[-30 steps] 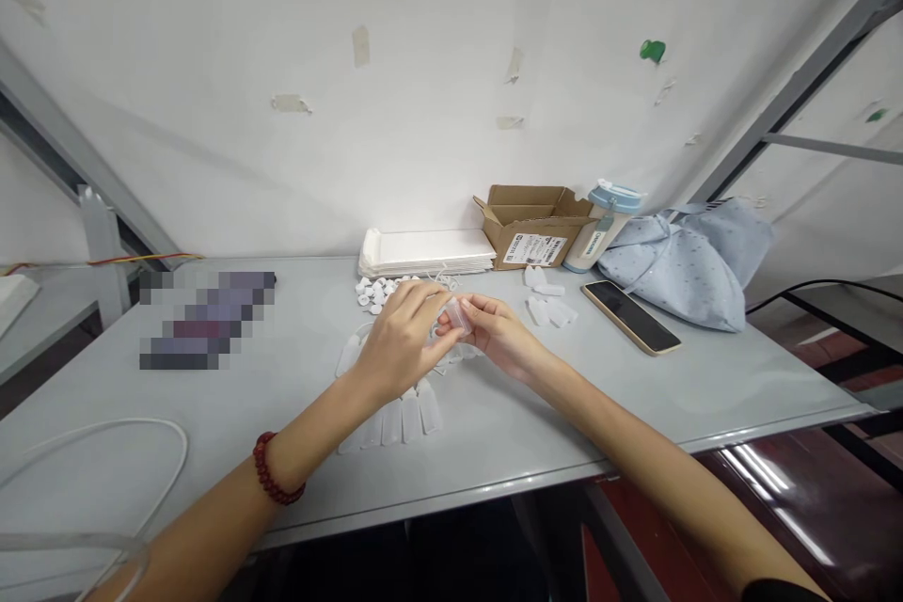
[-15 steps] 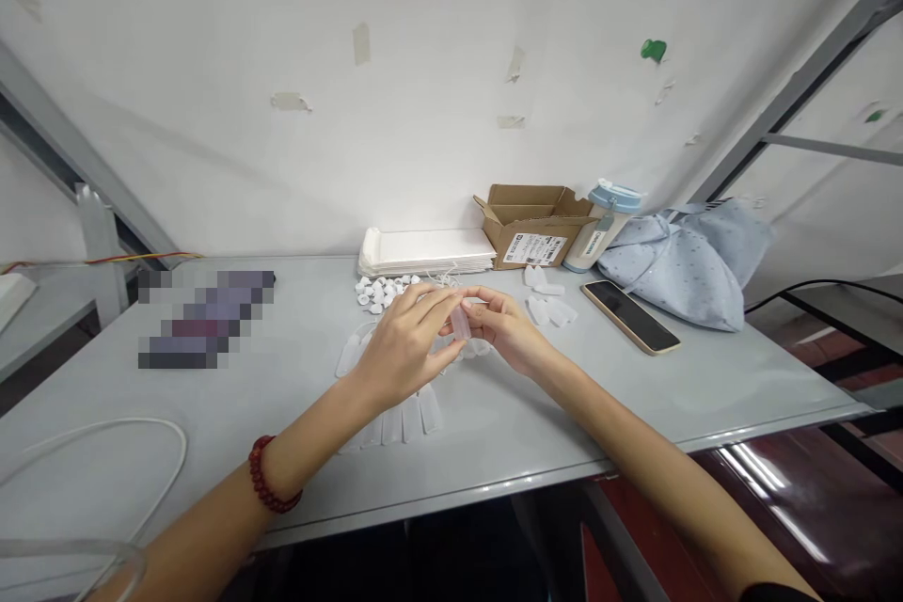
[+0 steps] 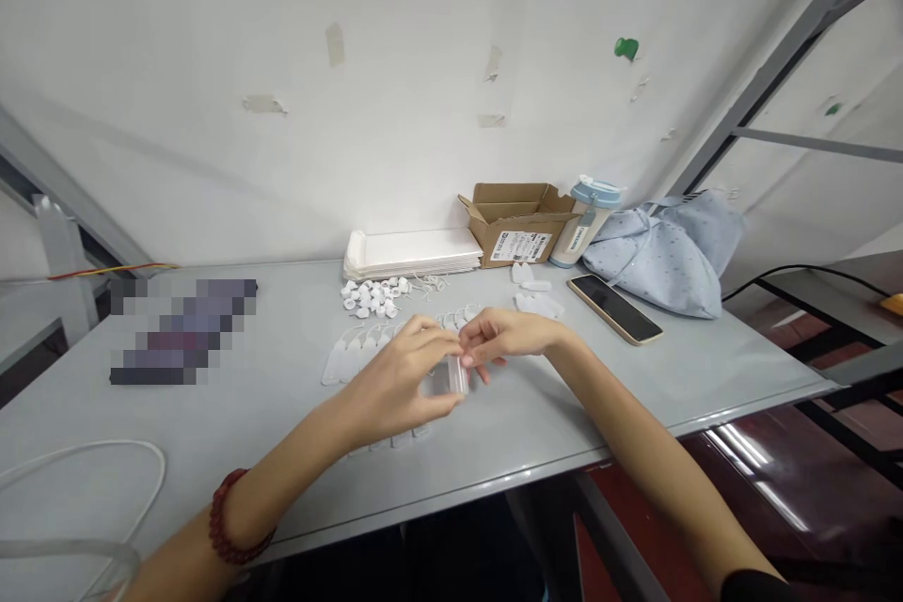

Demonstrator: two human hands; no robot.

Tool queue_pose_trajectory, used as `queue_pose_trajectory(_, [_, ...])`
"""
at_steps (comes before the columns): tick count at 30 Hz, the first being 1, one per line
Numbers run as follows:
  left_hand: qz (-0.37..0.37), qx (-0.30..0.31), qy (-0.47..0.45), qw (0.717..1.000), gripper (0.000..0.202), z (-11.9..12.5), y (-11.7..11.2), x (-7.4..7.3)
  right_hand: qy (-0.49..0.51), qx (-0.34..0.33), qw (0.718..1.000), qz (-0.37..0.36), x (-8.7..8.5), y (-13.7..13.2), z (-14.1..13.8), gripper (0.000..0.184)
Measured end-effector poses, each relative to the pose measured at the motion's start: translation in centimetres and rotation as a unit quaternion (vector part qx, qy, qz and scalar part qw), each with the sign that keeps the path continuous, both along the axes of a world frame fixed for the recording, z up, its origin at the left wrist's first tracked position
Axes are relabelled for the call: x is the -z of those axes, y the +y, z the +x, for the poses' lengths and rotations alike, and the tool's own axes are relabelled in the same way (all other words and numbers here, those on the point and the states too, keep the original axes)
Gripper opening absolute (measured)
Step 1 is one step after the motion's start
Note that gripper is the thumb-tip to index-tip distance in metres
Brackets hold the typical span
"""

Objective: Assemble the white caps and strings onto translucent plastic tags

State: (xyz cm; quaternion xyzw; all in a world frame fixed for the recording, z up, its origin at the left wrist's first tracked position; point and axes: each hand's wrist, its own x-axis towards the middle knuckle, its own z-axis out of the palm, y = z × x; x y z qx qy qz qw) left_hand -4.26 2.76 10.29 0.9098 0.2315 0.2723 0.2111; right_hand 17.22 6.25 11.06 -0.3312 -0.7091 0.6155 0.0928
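Between my two hands is a small, clear plastic tube-like piece (image 3: 458,378), held upright just above the table. My left hand (image 3: 399,381) grips it between thumb and fingers from the left side. From the right, the fingertips of my right hand (image 3: 509,337) close on its upper end. Flat translucent pieces with thin white loops (image 3: 345,359) lie in a row behind and beside my left hand. More pale pieces (image 3: 401,439) show below that hand, partly covered by it. Small white caps (image 3: 371,296) sit in a loose heap farther back.
Along the wall stand a stack of white envelopes (image 3: 416,252), an open cardboard box (image 3: 526,226) and a blue-lidded cup (image 3: 589,216). At the right lie a phone (image 3: 615,308), a pale blue cloth bag (image 3: 663,254) and several translucent pieces (image 3: 537,303). A white cable (image 3: 151,489) curves at left.
Both hands have moved down toward the table's near edge with the clear piece still between them. My right hand has turned, its wrist now more bent. The camera view has shifted slightly.
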Motion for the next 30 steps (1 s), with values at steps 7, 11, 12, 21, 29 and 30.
queue_pose_trajectory(7, [-0.028, 0.053, 0.087, 0.994, 0.022, -0.1, -1.5, -0.3, -0.103, -0.154, 0.981, -0.053, 0.2, 0.1, 0.0, 0.028])
queue_pose_trajectory(11, [0.024, 0.026, 0.151, 0.988, 0.011, 0.1, -1.9, -0.3, -0.101, -0.153, 0.982, -0.051, 0.8, 0.1, -0.3, 0.03])
queue_pose_trajectory(12, [0.035, 0.017, 0.17, 0.985, 0.01, 0.1, -2.0, -0.3, -0.097, -0.152, 0.983, -0.045, 1.0, 0.1, -0.3, 0.03])
queue_pose_trajectory(21, [0.078, -0.027, 0.259, 0.962, 0.012, -0.2, -2.0, -0.4, -0.068, -0.152, 0.985, -0.036, 1.3, -0.2, -1.0, 0.031])
queue_pose_trajectory(29, [0.07, -0.03, 0.262, 0.962, 0.012, -0.4, -1.7, -0.5, -0.071, -0.141, 0.986, -0.044, 1.2, -0.5, -1.5, 0.032])
queue_pose_trajectory(30, [0.072, -0.028, 0.262, 0.962, 0.012, -0.4, -1.7, -0.6, -0.069, -0.142, 0.987, -0.045, 1.2, -0.5, -1.5, 0.033])
